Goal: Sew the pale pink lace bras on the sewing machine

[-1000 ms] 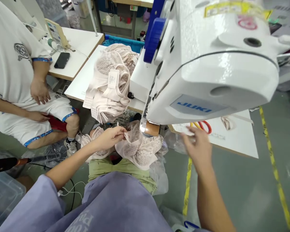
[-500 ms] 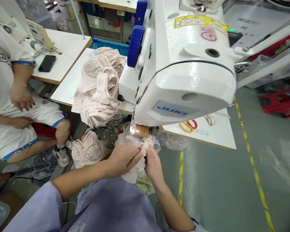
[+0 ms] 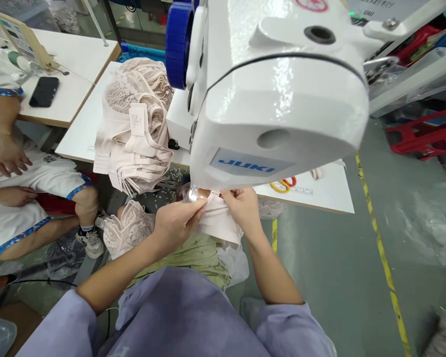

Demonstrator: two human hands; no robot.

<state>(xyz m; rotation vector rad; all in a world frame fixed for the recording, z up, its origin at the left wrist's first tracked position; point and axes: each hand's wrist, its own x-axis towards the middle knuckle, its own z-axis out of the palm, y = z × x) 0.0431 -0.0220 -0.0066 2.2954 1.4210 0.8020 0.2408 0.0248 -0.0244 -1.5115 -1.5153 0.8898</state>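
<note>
Dressed in a lavender shirt and green trousers, holding a pale pink garment over the lap, just below the tan guard of a white sewing machine marked JUKI. Smooth and plain across the hanging panel, lightly creased near the top, draped toward 6 o'clock. Partly covered along the upper edge by fingers. Pinching that edge from 9 o'clock with the left hand, thumb pressed against curled fingers. Pinching it from 2 o'clock with the right hand, thumb and forefinger closed on the cloth near the guard. Too hidden at the needle to judge contact there.

Flanked at 9 o'clock from the garment by a pale lace piece. Bordered at 2 o'clock by red and yellow loops on a white tabletop. Backed at 10 o'clock by a heap of similar garments with a white tag. Marked on the floor at 3 o'clock by yellow tape. Joined between 9 and 10 o'clock by a seated co-worker in white, one hand loosely spread over the lap. Completed farther off, at 10 o'clock, by a dark phone lying flat on another table.
</note>
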